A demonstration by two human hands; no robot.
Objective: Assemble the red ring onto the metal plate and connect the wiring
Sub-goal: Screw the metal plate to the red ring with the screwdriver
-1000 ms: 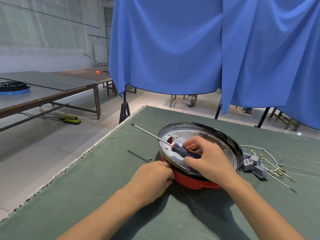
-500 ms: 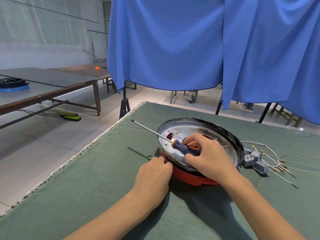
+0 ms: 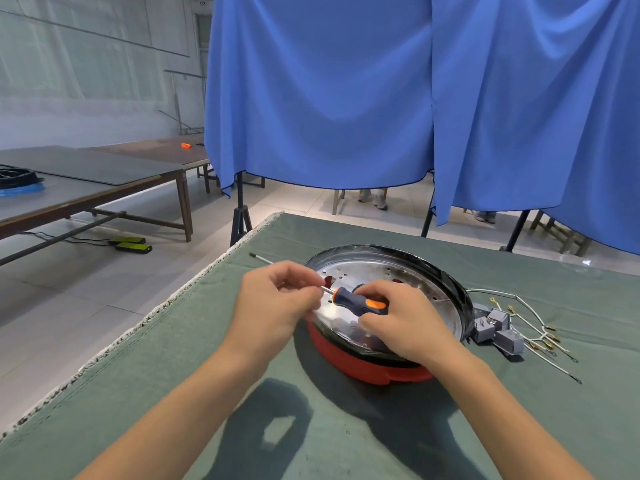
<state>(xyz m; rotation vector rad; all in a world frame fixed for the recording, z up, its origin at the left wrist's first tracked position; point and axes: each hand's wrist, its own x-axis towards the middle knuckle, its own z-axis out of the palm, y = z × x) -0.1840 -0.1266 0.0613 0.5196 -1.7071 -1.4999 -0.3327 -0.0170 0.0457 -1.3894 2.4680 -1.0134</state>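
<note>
A round metal plate (image 3: pixel 408 271) with small holes lies on top of the red ring (image 3: pixel 349 363) on the green cloth. Over the plate's near left part my right hand (image 3: pixel 405 320) grips the dark blue and orange handle of a screwdriver (image 3: pixel 356 299). The shaft runs left, and its tip sticks out beyond my left hand (image 3: pixel 277 306), whose curled fingers pinch the shaft near the handle. Grey connector blocks with white wires (image 3: pixel 498 329) lie right of the plate, apart from it.
The green cloth covers the table (image 3: pixel 346 427); its left edge runs diagonally at about (image 3: pixel 138 337). Blue curtains (image 3: pixel 381 91) hang behind on stands. A long wooden table (image 3: pixel 86 192) stands at the far left, with floor between.
My left hand rose from the cloth beside the red ring and took hold of the screwdriver shaft. The right hand stays on the handle above the plate. The camera tilted slightly.
</note>
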